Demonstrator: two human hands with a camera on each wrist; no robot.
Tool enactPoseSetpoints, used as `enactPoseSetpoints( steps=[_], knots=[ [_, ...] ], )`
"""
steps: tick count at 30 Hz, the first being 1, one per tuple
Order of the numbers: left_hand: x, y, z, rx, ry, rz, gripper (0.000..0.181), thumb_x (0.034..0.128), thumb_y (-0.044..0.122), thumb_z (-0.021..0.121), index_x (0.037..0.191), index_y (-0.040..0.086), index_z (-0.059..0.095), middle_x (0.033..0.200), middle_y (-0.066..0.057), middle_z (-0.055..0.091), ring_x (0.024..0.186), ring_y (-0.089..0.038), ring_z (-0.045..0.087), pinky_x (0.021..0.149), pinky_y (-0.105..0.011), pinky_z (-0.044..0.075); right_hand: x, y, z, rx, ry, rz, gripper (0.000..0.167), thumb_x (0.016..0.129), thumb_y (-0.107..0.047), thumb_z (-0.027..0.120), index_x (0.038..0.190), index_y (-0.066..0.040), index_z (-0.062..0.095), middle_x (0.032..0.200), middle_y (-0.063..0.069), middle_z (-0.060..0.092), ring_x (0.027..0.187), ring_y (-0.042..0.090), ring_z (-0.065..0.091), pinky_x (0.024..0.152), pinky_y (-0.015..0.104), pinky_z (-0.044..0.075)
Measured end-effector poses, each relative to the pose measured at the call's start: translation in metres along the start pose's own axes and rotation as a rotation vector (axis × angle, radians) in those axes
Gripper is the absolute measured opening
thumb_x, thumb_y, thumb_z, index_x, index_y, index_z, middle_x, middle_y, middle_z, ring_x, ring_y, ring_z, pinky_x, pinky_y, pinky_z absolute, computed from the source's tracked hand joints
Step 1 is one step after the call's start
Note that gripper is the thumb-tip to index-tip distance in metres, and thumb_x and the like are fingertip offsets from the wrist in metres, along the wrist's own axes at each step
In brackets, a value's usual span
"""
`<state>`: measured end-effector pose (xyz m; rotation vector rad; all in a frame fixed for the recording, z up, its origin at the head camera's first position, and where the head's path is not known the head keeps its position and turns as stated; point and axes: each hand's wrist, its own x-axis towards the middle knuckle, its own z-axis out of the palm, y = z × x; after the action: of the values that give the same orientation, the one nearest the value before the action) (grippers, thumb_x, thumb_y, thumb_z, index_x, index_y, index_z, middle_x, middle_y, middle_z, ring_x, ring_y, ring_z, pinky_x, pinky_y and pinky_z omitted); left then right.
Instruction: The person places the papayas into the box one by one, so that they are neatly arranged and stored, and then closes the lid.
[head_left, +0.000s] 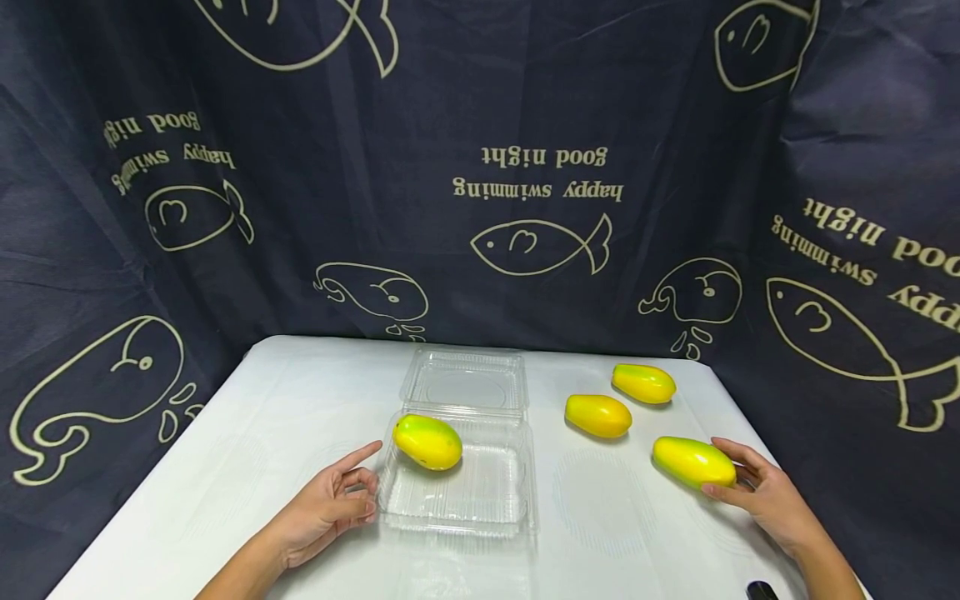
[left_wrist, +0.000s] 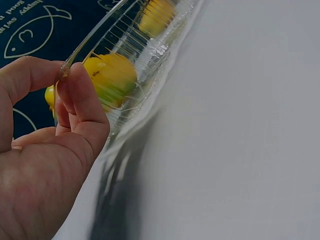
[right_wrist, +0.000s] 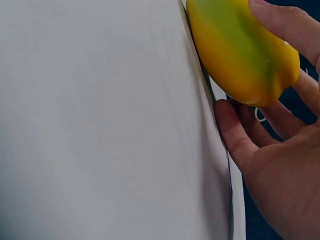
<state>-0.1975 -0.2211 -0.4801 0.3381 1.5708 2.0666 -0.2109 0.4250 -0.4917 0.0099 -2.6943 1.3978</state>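
Note:
In the head view my left hand is at the left side of a clear plastic clamshell box. Up close, the left hand pinches the box's rim between thumb and finger. One yellow-green papaya lies in the box's near half, toward its back left corner. Over at the table's right side, my right hand holds another papaya by its near end. The right wrist view has the thumb on top of this papaya, with fingers around its end.
Two more papayas, one nearer the box and one farther back, lie on the white table. The box's lid is folded back. A black object shows at the front right. Dark printed cloth hangs around the table.

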Motion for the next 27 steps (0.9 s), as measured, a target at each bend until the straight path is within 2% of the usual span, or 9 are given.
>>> enactPoseSetpoints(
  steps=[7,15,21,27],
  knots=[
    [0.0002,-0.0007,0.0,0.003,0.005,-0.001,0.096,0.0948,-0.009,0.06,0.165,0.008,-0.003,0.107,0.005,0.052,0.084,-0.003,0.061,0.083,-0.022,0.058,0.0008,-0.0001,0.0013,0.032,0.002,-0.048,0.078,0.085,-0.014,0.084,0.15,0.002,0.044,0.119,-0.041,0.049,0.103,-0.02,0.053,0.081,0.007,0.051],
    [0.0,-0.0002,0.0,0.01,0.001,-0.001,0.096,0.095,-0.008,0.061,0.165,0.007,-0.004,0.107,0.005,0.052,0.083,-0.003,0.061,0.083,-0.023,0.058,0.0025,-0.0003,0.0051,0.045,0.031,-0.068,0.079,0.082,-0.011,0.086,0.147,0.006,0.045,0.117,-0.042,0.05,0.101,-0.02,0.055,0.08,0.007,0.052],
    [-0.0004,0.0003,0.0,0.012,-0.007,0.005,0.095,0.0958,-0.008,0.059,0.165,0.007,-0.004,0.107,0.005,0.052,0.084,-0.004,0.062,0.083,-0.023,0.058,0.0038,0.0019,0.0062,0.051,0.033,-0.074,0.079,0.082,-0.009,0.086,0.147,0.007,0.044,0.116,-0.042,0.051,0.1,-0.017,0.057,0.08,0.007,0.053],
    [-0.0004,0.0005,0.0,0.008,-0.007,0.007,0.094,0.0961,-0.009,0.059,0.165,0.008,-0.004,0.107,0.005,0.052,0.084,-0.004,0.062,0.083,-0.023,0.058,0.0019,0.0019,0.0059,0.057,0.022,-0.046,0.079,0.082,-0.008,0.085,0.147,0.005,0.044,0.114,-0.041,0.052,0.098,-0.015,0.06,0.078,0.01,0.054]
  ],
)
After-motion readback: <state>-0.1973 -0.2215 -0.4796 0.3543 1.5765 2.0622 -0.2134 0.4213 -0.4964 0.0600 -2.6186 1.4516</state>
